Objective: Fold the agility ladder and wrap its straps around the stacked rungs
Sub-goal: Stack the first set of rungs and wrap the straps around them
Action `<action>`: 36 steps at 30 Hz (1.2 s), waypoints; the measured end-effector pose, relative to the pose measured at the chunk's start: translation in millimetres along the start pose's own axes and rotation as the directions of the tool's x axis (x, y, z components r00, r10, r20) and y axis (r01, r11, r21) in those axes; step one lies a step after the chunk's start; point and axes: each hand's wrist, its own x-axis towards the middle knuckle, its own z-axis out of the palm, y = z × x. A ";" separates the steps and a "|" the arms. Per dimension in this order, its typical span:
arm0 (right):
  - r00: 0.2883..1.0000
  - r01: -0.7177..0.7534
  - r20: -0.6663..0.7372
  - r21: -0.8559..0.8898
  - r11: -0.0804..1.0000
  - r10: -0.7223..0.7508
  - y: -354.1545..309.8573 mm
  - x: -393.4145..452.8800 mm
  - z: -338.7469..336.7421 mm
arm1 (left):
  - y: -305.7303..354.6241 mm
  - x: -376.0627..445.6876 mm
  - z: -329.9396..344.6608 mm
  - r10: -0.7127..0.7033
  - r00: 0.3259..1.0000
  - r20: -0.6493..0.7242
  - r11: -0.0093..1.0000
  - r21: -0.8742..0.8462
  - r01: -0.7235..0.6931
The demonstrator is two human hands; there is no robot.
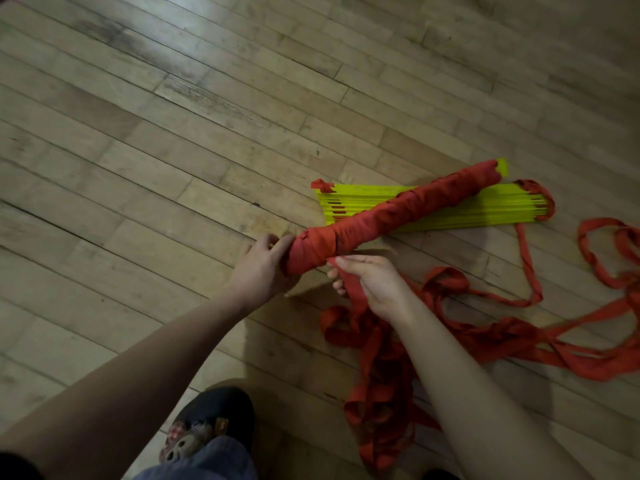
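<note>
Right hand [374,282] fingers pinch red strap [349,289] just below wrapped bundle [388,213]; left hand [263,265] fingers curl round the bundle's near end. Bundle lies across unwrapped yellow rungs [367,202]. Risk: slack strap tangles, loosening wraps.

wrapped bundle [391,216]: rungs bound in red strap – tilted, near end held up
yellow rungs [381,202]: stacked flat on floor
loose straps [485,334]: tangled heap
</note>
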 end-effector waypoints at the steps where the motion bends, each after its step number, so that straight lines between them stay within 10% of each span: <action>1: 1.000 0.002 -0.005 -0.002 1.000 -0.002 1.7 0.5 -1.0 | -0.8 -2.1 1.4 -0.026 0.999 0.019 0.997 -0.071 0.028; 9: 1.000 -0.016 -0.025 -0.061 0.998 0.014 8.8 -0.2 0.3 | 5.7 -3.6 -2.5 -0.158 0.970 0.182 0.920 -0.329 0.212; 16: 1.000 0.021 -0.012 -0.053 0.998 -0.021 9.4 -3.0 -0.6 | 15.2 2.6 -8.9 0.047 0.986 -0.158 0.989 0.144 -0.024; 20: 0.999 0.037 0.033 -0.051 0.998 -0.036 7.6 -5.7 0.6 | 3.7 -1.8 -3.0 0.071 0.997 -0.019 0.966 0.249 -0.065; 36: 0.996 0.033 -0.068 -0.325 0.945 -0.058 32.7 -6.0 7.3 | -2.4 -19.9 6.9 -0.030 0.998 0.053 0.997 0.068 0.026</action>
